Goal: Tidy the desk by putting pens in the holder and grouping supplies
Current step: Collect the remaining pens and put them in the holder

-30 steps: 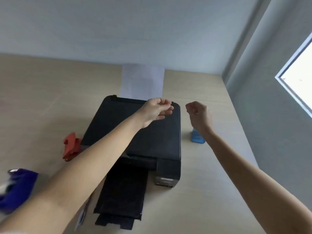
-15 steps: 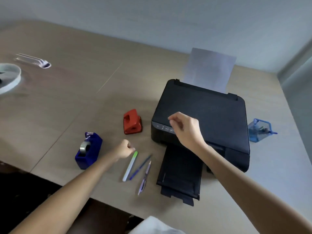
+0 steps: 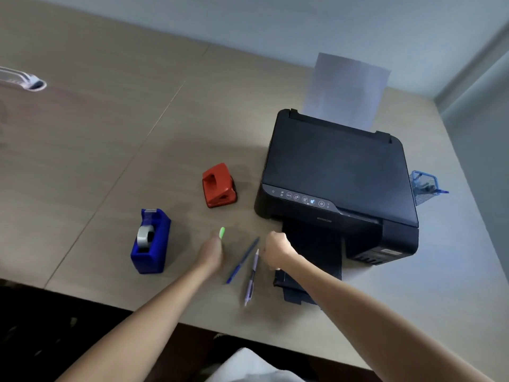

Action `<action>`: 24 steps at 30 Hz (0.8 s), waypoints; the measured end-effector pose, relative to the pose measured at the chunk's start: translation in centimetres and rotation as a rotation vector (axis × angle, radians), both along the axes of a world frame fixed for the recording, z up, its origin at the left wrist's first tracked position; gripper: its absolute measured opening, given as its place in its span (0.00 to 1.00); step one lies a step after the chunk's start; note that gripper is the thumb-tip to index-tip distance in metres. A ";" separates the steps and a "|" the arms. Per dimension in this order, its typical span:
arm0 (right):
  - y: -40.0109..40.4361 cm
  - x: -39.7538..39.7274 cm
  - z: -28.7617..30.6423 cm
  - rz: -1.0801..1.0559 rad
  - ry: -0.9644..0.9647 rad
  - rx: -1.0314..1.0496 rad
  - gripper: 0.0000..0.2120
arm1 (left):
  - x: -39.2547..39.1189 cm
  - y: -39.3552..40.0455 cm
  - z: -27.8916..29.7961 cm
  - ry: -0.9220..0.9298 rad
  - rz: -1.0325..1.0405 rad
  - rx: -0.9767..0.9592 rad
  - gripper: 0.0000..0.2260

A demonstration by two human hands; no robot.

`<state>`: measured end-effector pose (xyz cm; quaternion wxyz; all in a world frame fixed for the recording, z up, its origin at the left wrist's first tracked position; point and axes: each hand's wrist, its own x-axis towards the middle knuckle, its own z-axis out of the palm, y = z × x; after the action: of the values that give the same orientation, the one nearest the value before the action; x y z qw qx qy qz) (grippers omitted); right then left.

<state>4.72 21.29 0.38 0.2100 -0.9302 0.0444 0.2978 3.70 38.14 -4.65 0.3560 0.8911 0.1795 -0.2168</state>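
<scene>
Three pens lie near the desk's front edge. My left hand (image 3: 211, 252) is closed over a white pen, and only its green tip (image 3: 222, 232) sticks out past the fingers. Just to the right lie a blue pen (image 3: 242, 261) and a lilac pen (image 3: 251, 277), side by side. My right hand (image 3: 276, 251) is a closed fist with nothing in it, right beside the lilac pen's top end. The blue mesh pen holder (image 3: 424, 186) stands behind the printer's right side, with something blue in it.
A black printer (image 3: 338, 172) with its output tray pulled out fills the right of the desk, with paper (image 3: 347, 89) upright at its back. A red hole punch (image 3: 219, 186) and a blue tape dispenser (image 3: 150, 241) stand to the left. A white object (image 3: 24, 79) lies far left.
The view swung down from the printer to the desk front. My left hand moved onto the green-tipped pen and closed on it. My right hand dropped from the printer to beside the lilac pen.
</scene>
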 end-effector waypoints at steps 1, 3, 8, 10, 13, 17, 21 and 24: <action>0.6 -0.1 -0.6 -0.011 0.025 0.000 0.13 | -0.2 0.3 0.0 -0.026 0.006 0.003 0.14; 1.5 -0.2 -2.1 -0.021 0.067 -0.019 0.14 | -0.7 0.5 0.3 -0.078 -0.004 0.040 0.11; 3.3 0.3 -2.6 -0.036 0.123 -0.077 0.12 | -1.0 1.2 0.8 -0.094 0.006 0.033 0.07; 3.0 0.4 -2.7 0.025 0.096 -0.101 0.14 | -0.8 1.2 0.3 -0.076 -0.010 0.060 0.08; 1.2 0.4 -1.4 0.007 0.080 -0.083 0.11 | -0.3 -0.4 -0.3 -0.041 -0.073 0.088 0.10; -3.0 0.0 0.4 -0.164 -0.089 0.144 0.11 | 0.2 -3.8 -0.4 -0.001 -0.181 0.072 0.16; -7.0 -1.4 4.4 -0.185 -0.217 0.310 0.13 | 0.5 -6.1 -1.5 0.003 -0.362 0.269 0.18; -9.5 -2.0 8.6 -0.199 -0.262 0.462 0.12 | 0.6 -6.8 -1.7 0.030 -0.413 0.367 0.15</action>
<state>2.76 11.81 9.00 0.4485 -0.8794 0.0389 0.1550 4.30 31.32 -6.37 0.1340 0.9551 0.0354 -0.2617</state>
